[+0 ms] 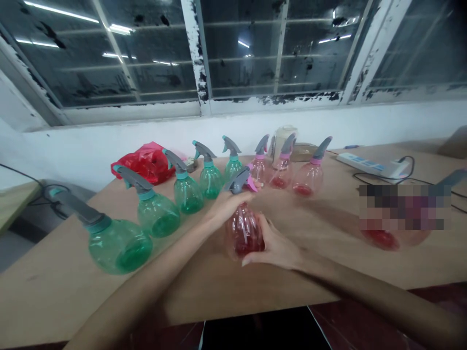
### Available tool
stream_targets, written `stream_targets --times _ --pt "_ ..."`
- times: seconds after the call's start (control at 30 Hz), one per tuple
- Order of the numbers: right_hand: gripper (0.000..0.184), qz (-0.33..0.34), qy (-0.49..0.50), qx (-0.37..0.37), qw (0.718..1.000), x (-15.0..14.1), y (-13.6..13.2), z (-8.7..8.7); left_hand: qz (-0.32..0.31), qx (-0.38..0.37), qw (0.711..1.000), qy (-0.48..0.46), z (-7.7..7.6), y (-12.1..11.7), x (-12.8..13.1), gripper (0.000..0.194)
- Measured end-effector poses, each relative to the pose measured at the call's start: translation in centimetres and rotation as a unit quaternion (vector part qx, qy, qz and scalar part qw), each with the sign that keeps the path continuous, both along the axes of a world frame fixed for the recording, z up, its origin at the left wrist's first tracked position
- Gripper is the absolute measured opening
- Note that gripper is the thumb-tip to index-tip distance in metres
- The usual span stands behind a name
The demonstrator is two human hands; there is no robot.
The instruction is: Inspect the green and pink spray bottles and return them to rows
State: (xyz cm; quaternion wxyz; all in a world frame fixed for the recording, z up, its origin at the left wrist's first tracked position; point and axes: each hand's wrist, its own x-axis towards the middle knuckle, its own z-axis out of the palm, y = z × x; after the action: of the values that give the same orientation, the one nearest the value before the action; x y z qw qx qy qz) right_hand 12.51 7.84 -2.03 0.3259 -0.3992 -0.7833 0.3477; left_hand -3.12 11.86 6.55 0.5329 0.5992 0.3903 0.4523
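Note:
A pink spray bottle (245, 233) with a grey head and pink trigger is between my hands, low over the middle of the table. My left hand (231, 204) wraps round its neck, just under the spray head. On the right side of the round body, my right hand (279, 245) grips it with thumb and fingers. Red liquid shows in the lower part of the bottle. Several green spray bottles (120, 245) stand in a slanting row to the left. Behind my hands are three more pink spray bottles (309, 177), each holding a little red liquid.
At the right, pink bottle shapes (381, 238) are partly blurred out. A white power strip (372, 165) with black cable lies at the back right. A red plastic bag (144, 163) sits at the back left, below the windows. The wooden table (204, 296) ends close to my body.

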Motion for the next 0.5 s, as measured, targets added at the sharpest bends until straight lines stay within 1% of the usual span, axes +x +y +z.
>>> stream_targets --times 0.03,0.07,0.1,0.13,0.17,0.23,0.3,0.37,0.43,0.5 --pt "0.089 0.024 0.008 0.010 1.000 0.3 0.6 -0.1 -0.024 -0.025 0.999 -0.034 -0.1 0.3 -0.3 0.028" --pt "0.078 0.043 0.025 0.017 0.999 0.6 1.3 -0.2 -0.046 -0.058 0.995 -0.069 -0.4 0.7 -0.6 0.029" --pt "0.064 0.046 0.047 0.020 0.998 1.0 2.1 -0.3 -0.062 -0.098 0.988 -0.103 -0.9 1.0 -0.9 0.030" --pt "0.053 0.030 0.068 0.019 0.997 1.3 2.9 -0.4 -0.072 -0.138 0.979 -0.132 -1.6 1.3 -1.3 0.030" --pt "0.046 -0.004 0.085 0.015 0.996 1.6 3.8 -0.5 -0.075 -0.176 0.970 -0.152 -2.3 1.6 -1.7 0.031" --pt "0.043 -0.084 0.102 0.003 0.991 2.1 5.6 -0.7 -0.059 -0.249 0.947 -0.195 -3.8 2.0 -2.2 0.032" --pt "0.045 -0.139 0.115 0.000 0.984 2.5 7.3 -0.9 -0.037 -0.309 0.921 -0.233 -4.9 2.2 -2.5 0.027" --pt "0.047 -0.160 0.133 0.010 0.978 2.7 8.3 -1.2 -0.032 -0.343 0.903 -0.257 -5.6 2.2 -2.4 0.023" --pt "0.047 -0.167 0.137 0.018 0.976 2.8 8.7 -1.3 -0.039 -0.362 0.893 -0.265 -5.7 2.2 -2.2 0.026" --pt "0.047 -0.164 0.122 0.022 0.979 2.9 8.5 -1.2 -0.045 -0.374 0.889 -0.261 -5.7 2.2 -2.0 0.030"
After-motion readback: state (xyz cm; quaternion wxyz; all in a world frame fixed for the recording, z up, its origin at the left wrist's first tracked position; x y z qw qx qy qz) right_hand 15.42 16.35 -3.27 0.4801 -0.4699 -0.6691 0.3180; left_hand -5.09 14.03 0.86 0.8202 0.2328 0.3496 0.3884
